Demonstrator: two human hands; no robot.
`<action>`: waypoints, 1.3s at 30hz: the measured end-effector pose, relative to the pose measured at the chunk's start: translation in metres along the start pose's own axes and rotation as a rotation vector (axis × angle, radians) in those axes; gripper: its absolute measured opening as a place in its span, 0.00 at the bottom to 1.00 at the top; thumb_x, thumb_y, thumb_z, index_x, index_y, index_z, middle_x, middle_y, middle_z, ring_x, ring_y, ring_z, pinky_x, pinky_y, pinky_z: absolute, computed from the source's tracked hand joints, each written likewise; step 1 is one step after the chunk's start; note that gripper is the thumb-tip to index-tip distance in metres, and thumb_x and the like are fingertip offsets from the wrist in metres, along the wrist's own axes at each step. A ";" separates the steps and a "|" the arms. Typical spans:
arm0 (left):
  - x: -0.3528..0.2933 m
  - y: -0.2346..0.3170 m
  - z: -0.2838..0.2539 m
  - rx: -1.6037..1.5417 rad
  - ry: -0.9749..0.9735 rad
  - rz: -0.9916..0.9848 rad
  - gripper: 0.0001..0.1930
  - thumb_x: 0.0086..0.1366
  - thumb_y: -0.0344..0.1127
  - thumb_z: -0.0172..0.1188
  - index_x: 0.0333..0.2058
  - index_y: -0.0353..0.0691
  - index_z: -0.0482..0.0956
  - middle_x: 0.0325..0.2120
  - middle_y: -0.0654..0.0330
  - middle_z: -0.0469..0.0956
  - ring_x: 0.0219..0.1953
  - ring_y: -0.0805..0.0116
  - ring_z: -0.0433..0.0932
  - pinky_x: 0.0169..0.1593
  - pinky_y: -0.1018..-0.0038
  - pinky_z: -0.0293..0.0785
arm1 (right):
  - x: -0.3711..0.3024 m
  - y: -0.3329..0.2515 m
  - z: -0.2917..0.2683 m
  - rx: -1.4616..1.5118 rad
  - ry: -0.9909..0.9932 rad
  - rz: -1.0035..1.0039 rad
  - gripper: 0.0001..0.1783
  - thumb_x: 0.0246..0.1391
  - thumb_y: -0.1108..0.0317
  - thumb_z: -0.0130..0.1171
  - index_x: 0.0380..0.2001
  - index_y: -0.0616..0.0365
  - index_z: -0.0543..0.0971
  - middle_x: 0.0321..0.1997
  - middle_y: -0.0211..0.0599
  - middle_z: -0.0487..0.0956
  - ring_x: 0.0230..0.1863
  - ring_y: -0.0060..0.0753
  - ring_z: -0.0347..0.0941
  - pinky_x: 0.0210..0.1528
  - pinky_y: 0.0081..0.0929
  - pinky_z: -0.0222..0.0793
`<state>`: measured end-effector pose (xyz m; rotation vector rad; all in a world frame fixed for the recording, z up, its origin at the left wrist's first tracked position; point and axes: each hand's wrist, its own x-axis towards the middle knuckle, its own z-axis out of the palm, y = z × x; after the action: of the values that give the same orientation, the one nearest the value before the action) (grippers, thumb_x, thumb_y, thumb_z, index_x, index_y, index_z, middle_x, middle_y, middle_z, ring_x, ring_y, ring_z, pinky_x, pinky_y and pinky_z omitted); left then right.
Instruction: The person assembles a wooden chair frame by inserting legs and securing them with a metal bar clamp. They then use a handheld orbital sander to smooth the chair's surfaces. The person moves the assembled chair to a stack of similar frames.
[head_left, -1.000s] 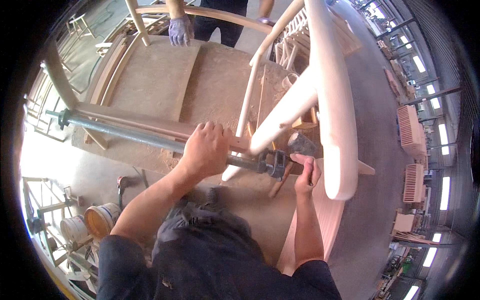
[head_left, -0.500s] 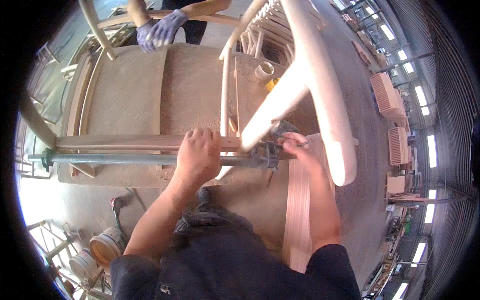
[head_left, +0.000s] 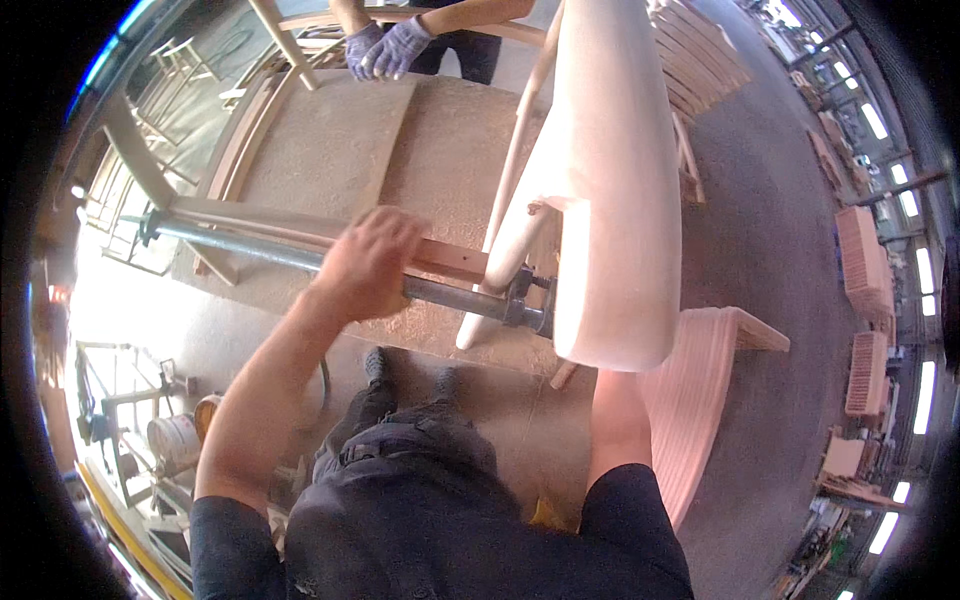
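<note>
A long metal pipe clamp (head_left: 240,245) runs alongside a wooden rail (head_left: 455,260) of a pale chair-like frame. My left hand (head_left: 375,265) is closed over the rail and the clamp's bar, fingers wrapped round from above. At the right end, the clamp's screw head (head_left: 528,300) sits against a slanted wooden leg (head_left: 515,250). A broad, rounded wooden arm piece (head_left: 620,220) rises close in front and covers my right hand; only that forearm (head_left: 620,420) shows below it. What the right fingers do is hidden.
Across the dusty workbench (head_left: 440,150), a co-worker's gloved hands (head_left: 390,50) rest one over the other. Stacked curved wooden strips (head_left: 690,390) stand to the right. At lower left are a white bucket (head_left: 172,440) and metal frames. Stacked slatted wood (head_left: 865,260) lies farther right.
The view has shifted, and the wooden frame now looms larger and tilted. My right hand, seen at the clamp's screw end before, has gone behind the arm piece. My left hand keeps its grip.
</note>
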<state>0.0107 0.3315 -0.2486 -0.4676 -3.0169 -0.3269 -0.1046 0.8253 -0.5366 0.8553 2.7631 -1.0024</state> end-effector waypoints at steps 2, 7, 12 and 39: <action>-0.013 -0.019 -0.005 0.080 -0.060 -0.134 0.36 0.50 0.39 0.74 0.57 0.37 0.71 0.56 0.50 0.74 0.63 0.54 0.70 0.68 0.58 0.65 | -0.014 -0.033 -0.008 -0.011 -0.001 0.134 0.38 0.41 0.56 0.71 0.50 0.77 0.78 0.52 0.65 0.79 0.58 0.57 0.75 0.59 0.43 0.69; -0.022 -0.043 -0.014 0.133 0.045 -0.109 0.28 0.44 0.42 0.77 0.41 0.39 0.74 0.39 0.54 0.76 0.49 0.52 0.77 0.58 0.59 0.71 | -0.019 -0.012 -0.047 0.753 -0.583 0.213 0.10 0.51 0.65 0.64 0.23 0.55 0.74 0.19 0.30 0.74 0.16 0.30 0.70 0.22 0.31 0.69; -0.022 -0.037 -0.015 0.134 0.034 -0.170 0.27 0.41 0.43 0.78 0.36 0.40 0.73 0.36 0.56 0.74 0.45 0.52 0.76 0.54 0.59 0.72 | -0.126 0.036 -0.089 0.856 -0.351 0.046 0.10 0.55 0.67 0.65 0.33 0.55 0.73 0.24 0.29 0.72 0.20 0.27 0.69 0.22 0.28 0.66; -0.066 -0.047 0.011 -0.079 0.465 0.136 0.17 0.55 0.39 0.62 0.42 0.39 0.75 0.44 0.51 0.75 0.48 0.51 0.74 0.54 0.54 0.70 | -0.354 0.009 0.042 -0.026 -0.921 0.105 0.08 0.49 0.71 0.64 0.20 0.58 0.77 0.19 0.34 0.77 0.19 0.32 0.75 0.23 0.34 0.71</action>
<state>0.0586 0.2712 -0.2752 -0.5157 -2.5170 -0.4712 0.1933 0.6362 -0.4840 0.3683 1.9195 -0.9942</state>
